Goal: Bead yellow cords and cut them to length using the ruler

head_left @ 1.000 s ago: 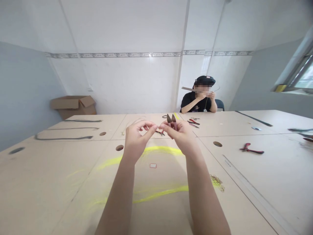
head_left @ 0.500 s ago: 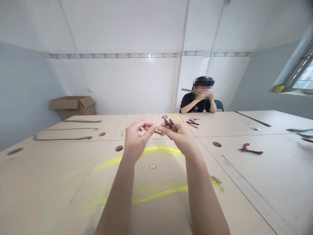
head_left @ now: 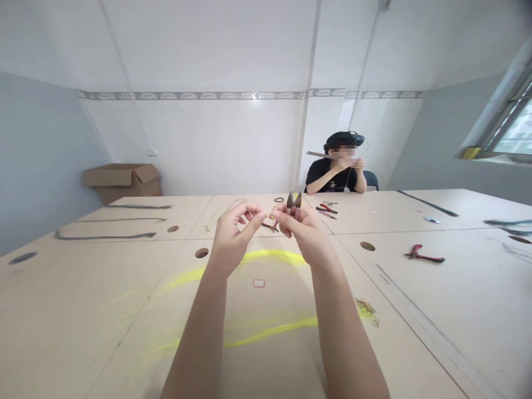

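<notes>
My left hand [head_left: 233,235] is raised over the table, thumb and forefinger pinched together. What lies between those fingertips is too fine to make out. Close beside it, my right hand [head_left: 310,231] holds small snips [head_left: 290,203], their two pointed blades apart and upward. A tiny gold-coloured piece [head_left: 271,216] shows at my right thumb and forefinger. Below my hands, a bundle of bright yellow strands [head_left: 270,256] stretches across the table. A second yellow bundle [head_left: 270,334] lies nearer me, ending at a heap of small gold-coloured pieces [head_left: 368,310] by my right forearm.
Red-handled pliers [head_left: 424,254] lie at right; more pliers [head_left: 328,208] sit near the far edge. A person [head_left: 336,169] sits opposite, holding a ruler-like strip [head_left: 318,154]. Dark strand bundles [head_left: 108,235] lie at left. The table has round holes [head_left: 201,252]. A cardboard box [head_left: 120,182] stands behind.
My right hand has turned so the snips' blades stand more upright and higher. Its fingertips have shifted slightly away from my left hand, and the gold-coloured piece now shows. My left hand has barely moved.
</notes>
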`<state>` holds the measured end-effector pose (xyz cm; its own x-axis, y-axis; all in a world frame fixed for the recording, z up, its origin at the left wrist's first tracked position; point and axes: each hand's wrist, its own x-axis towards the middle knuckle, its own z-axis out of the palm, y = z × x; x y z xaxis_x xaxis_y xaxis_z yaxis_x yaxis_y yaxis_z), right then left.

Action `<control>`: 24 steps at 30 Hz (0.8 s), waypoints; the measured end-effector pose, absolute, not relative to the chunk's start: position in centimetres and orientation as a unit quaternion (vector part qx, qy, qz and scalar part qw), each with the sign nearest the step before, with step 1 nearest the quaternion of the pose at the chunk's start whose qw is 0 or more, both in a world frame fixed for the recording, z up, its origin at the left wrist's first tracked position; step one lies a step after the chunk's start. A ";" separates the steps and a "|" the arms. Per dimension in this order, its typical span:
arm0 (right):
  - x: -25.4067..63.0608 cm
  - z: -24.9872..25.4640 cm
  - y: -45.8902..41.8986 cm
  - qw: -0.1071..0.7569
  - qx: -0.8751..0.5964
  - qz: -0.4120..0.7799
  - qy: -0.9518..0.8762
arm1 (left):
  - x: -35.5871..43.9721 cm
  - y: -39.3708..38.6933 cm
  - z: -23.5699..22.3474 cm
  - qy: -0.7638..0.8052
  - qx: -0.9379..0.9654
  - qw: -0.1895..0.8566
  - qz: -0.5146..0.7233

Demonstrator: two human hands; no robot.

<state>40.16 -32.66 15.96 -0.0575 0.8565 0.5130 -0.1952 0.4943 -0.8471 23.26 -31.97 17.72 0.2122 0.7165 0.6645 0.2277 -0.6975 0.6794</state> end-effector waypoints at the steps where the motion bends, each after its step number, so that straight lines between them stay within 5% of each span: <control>1: 40.1 15.9 -32.6 0.628 -0.278 0.421 -0.593 | 23.2 -32.0 17.8 0.317 0.750 0.215 0.540; 11: 40.4 15.9 -32.5 0.667 -0.312 0.380 -0.559 | 22.9 -32.1 17.9 0.324 0.755 0.188 0.539; 24: 40.9 17.1 -33.3 0.616 -0.293 0.402 -0.611 | 23.6 -31.1 17.9 0.331 0.777 0.164 0.509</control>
